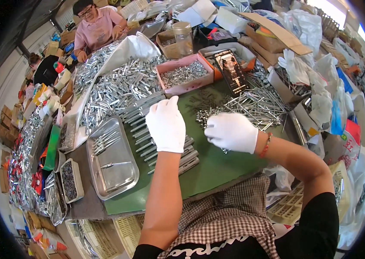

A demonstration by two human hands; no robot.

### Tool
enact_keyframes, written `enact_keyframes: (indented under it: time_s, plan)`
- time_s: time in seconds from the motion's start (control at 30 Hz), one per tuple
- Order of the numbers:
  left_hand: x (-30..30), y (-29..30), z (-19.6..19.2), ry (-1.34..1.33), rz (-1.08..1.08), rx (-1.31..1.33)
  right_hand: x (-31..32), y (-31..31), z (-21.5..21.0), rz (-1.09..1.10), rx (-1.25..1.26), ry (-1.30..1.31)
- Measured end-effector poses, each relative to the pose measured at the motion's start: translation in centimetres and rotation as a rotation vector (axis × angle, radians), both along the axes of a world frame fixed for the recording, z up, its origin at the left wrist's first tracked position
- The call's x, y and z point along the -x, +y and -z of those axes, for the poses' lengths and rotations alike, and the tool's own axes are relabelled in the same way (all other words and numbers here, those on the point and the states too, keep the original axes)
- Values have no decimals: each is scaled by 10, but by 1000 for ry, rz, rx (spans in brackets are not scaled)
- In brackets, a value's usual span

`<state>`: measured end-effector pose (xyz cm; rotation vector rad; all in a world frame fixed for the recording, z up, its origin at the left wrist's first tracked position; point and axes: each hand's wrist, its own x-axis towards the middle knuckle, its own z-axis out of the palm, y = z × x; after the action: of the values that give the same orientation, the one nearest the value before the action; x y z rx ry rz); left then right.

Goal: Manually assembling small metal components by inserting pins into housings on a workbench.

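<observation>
1. Left hand [166, 125] and right hand [231, 131]: white gloves.
2. Mat [210, 166] on the worktop: green.
3. Tubes [117, 88], pins [258, 105] and tray [124, 170]: silver metal.
4. Box [182, 86]: pink.
5. Bracelet [267, 145]: red.
6. Apron [230, 216]: brown-and-white check.
7. Co-worker's shirt [98, 30]: pink.
8. Bags [320, 103]: white.

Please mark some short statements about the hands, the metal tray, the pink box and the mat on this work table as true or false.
1. Both hands wear white gloves. True: left hand, right hand.
2. The metal tray lies to the right of the right hand. False: it lies left of the left hand.
3. The pink box holds small metal parts. True.
4. The mat under the hands is red. False: it is green.
5. The left hand rests over a row of metal tubes. True.
</observation>
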<state>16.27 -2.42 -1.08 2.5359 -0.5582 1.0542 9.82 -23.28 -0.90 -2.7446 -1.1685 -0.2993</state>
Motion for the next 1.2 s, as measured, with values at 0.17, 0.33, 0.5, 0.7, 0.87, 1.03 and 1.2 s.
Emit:
enact_keyframes:
  time_s: [0.17,0.33,0.5,0.7,0.87,1.03,1.2]
  plan:
    - [1,1,-5,28,-18,8,-71,8,-41,290,-181,-271]
    - [4,0,-6,-1,-8,-1,-183,41,-34,466,59,-51]
    - [8,-5,-10,93,-2,-9,-219,67,-16,539,-8,236]
    - [7,-13,-7,71,40,18,-251,49,-3,364,132,219]
    - [4,-11,-4,30,64,44,-248,16,-19,476,-810,714]
    - [6,-5,-3,33,71,40,-176,-9,-47,350,-667,851]
    - [12,-17,-2,45,124,11,-77,-36,-17,223,-171,372]
